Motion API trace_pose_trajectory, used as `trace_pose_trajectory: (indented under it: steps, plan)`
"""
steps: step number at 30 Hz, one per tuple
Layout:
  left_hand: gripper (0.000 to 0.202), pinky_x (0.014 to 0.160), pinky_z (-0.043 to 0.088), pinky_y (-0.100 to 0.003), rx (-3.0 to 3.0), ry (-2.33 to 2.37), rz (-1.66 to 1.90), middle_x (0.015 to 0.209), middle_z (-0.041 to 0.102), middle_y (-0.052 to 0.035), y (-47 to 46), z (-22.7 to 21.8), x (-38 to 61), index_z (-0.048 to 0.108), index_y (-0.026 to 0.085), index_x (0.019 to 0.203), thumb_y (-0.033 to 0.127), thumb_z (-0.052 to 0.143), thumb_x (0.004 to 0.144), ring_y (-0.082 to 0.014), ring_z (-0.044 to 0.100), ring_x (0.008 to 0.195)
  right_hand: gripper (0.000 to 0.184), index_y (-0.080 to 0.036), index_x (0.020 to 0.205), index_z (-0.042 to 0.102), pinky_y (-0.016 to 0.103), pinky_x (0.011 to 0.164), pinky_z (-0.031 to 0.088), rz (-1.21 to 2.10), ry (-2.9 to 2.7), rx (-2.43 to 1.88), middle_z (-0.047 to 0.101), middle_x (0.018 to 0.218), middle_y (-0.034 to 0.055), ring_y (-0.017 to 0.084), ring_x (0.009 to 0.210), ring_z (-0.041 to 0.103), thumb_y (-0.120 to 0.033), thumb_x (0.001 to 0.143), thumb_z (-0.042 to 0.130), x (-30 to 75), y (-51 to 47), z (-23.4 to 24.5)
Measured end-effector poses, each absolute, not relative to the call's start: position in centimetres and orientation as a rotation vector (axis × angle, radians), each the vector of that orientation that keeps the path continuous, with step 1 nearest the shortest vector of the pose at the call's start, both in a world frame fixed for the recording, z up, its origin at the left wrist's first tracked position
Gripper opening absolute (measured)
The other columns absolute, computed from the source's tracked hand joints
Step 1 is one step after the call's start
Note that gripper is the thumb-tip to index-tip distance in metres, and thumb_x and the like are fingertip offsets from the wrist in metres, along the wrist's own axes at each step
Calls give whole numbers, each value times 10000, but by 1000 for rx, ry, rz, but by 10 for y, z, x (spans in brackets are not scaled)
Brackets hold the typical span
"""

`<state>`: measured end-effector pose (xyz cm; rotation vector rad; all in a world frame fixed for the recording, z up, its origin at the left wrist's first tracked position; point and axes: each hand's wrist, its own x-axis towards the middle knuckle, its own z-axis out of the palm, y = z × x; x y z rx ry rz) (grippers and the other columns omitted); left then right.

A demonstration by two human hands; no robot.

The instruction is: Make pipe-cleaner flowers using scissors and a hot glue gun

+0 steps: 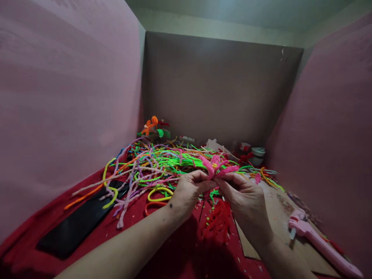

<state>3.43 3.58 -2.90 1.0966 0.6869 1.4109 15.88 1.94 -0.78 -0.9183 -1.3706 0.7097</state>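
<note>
Both hands meet above the red tabletop [162, 248]: the left hand [187, 192] and the right hand [240, 193] each pinch the base of a pink pipe-cleaner flower [216, 166], fingers closed on it, its looped petals standing up just above the fingertips. Behind it sprawls a heap of loose pipe cleaners [157, 166], mostly green, with an orange flower [151, 124] at the back, while a pink glue gun [315, 238] lies on what seems to be cardboard [273, 209] at the right.
</note>
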Motion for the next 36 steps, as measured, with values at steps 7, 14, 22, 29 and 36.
trace_pose_trajectory:
  steps: [7, 14, 22, 29, 36]
  plan:
    - [165, 515, 329, -197, 1086, 729, 1393, 529, 535, 42, 34, -27, 34, 612, 139, 554, 190, 767, 531, -57, 418, 493, 78, -179, 707, 686, 262, 588, 475, 828, -1394, -859, 653, 661, 2, 132, 608, 561, -223, 643, 690, 163, 22, -9]
    - [168, 505, 329, -201, 1137, 768, 1378, 512, 530, 39, 34, -24, 33, 631, 132, 544, 209, 775, 503, -58, 415, 484, 84, -174, 662, 664, 252, 590, 453, 988, -1380, -786, 629, 639, -2, 129, 621, 539, -227, 617, 710, 164, 27, -10]
    - [195, 454, 330, -192, 1155, 730, 1289, 497, 530, 47, 32, -20, 30, 616, 130, 529, 216, 787, 496, -46, 399, 440, 100, -197, 703, 705, 263, 640, 446, 993, -1472, -777, 624, 715, 9, 138, 678, 532, -284, 657, 723, 170, 38, -21]
    - [113, 473, 327, -181, 1233, 648, 1238, 489, 520, 50, 27, -15, 28, 622, 124, 502, 116, 731, 531, -38, 376, 449, 62, -256, 645, 717, 254, 639, 439, 836, -1544, -588, 572, 694, 1, 139, 702, 506, -216, 691, 706, 173, 31, -22]
    - [83, 508, 319, -194, 1269, 564, 1080, 492, 495, 50, 27, -14, 25, 631, 119, 530, 67, 696, 530, -50, 381, 483, 116, -275, 699, 713, 236, 635, 426, 778, -1649, -538, 559, 684, -7, 128, 696, 503, -185, 748, 657, 178, 20, -18]
